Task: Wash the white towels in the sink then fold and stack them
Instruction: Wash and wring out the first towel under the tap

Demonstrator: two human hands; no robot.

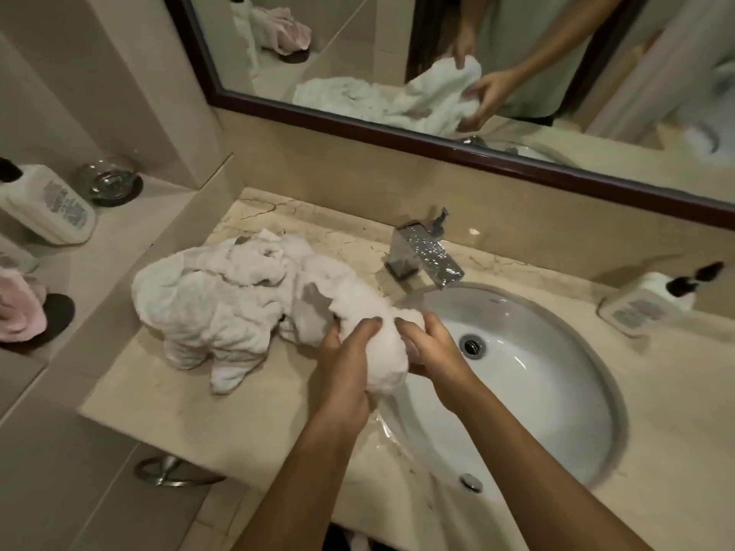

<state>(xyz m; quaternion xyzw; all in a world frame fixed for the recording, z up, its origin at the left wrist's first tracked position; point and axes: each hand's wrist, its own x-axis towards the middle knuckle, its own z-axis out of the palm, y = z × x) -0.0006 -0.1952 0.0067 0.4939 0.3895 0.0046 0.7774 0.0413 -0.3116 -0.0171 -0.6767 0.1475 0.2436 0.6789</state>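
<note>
Right now your left hand (345, 365) and your right hand (431, 344) both grip one bunched white towel (384, 353) at the left rim of the sink (529, 375). Your left fingers are curled over the top of the bundle, and your right fingers wrap round its other side, so the cloth is squeezed between the two hands. The towel's upper end trails away from the sink toward the pile of white towels (214, 300), which lies crumpled on the marble counter (246, 411) left of the sink; whether the held towel touches the pile you cannot tell from this view.

Behind the sink stands the chrome tap (423, 258), its spout reaching over the basin's back rim. The drain (472, 346) sits in the basin just right of your right hand. On the counter right of the sink lies a white pump bottle (648, 302), tipped on its side. Far left of the sink, on a lower ledge, stand another white bottle (47, 208), a glass dish (109, 180) and a pink cloth (20, 308). Above the sink, the mirror (397, 65) reflects your hands and the towels.
</note>
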